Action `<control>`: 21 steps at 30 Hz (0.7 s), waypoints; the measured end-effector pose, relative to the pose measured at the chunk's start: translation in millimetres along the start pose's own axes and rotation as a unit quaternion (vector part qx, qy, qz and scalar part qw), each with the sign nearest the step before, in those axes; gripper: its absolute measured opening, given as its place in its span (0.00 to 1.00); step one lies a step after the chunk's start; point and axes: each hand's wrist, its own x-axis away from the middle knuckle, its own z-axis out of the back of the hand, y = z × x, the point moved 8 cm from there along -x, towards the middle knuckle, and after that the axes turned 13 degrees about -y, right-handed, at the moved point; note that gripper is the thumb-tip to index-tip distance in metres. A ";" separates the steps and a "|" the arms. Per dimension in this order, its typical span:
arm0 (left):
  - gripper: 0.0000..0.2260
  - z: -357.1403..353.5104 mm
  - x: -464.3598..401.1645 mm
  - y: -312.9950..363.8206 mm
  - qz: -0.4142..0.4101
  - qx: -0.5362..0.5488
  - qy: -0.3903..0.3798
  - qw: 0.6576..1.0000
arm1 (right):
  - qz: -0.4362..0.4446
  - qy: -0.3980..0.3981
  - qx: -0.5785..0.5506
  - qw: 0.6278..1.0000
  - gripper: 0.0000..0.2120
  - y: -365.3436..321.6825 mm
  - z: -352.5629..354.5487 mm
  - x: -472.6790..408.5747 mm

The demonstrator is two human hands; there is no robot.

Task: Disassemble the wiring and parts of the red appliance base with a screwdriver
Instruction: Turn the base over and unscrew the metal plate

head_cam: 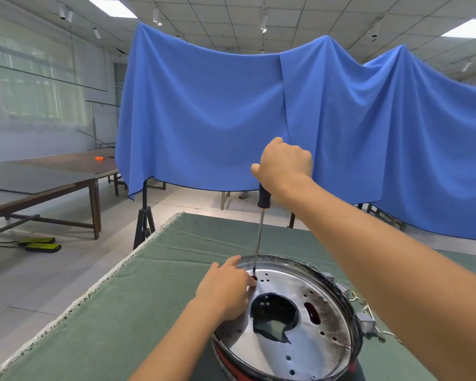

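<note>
Gripping the black handle from above, the right hand (285, 165) held the screwdriver (260, 224) almost upright — its tip stood on the silver plate of the red appliance base (286, 323). The base sat at the near right part of the green cloth (160, 298) (wires (368, 309) showed at its right rim). The left hand (226, 290) rested on the plate with relaxed fingers — touching beside the tip.

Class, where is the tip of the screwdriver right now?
In the head view, the screwdriver stands nearly upright in the right hand, its tip on the appliance base's metal plate beside the left hand's fingertips.
</note>
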 end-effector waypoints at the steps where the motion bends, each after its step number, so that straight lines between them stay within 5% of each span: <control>1: 0.15 2.2 -0.4 -0.7 0.003 0.013 0.000 1.000 | 0.011 -0.009 0.035 0.999 0.12 -5.2 1.8 -1.9; 6: 0.15 16.9 -3.5 -5.6 0.043 0.131 0.036 0.990 | 0.036 -0.112 0.144 0.983 0.08 -27.2 8.6 -6.9; 12: 0.10 26.3 -3.6 -19.6 0.138 0.183 0.187 0.955 | 0.011 -0.171 0.218 0.961 0.10 -23.6 8.8 -9.8; 14: 0.11 15.7 -9.4 -18.0 0.162 0.123 0.147 0.968 | 0.007 -0.173 0.206 0.963 0.17 -20.4 7.5 -12.3; 21: 0.23 -4.5 -22.0 -15.2 0.158 0.002 0.041 0.987 | 0.113 -0.262 0.081 0.955 0.14 -27.0 2.5 -7.3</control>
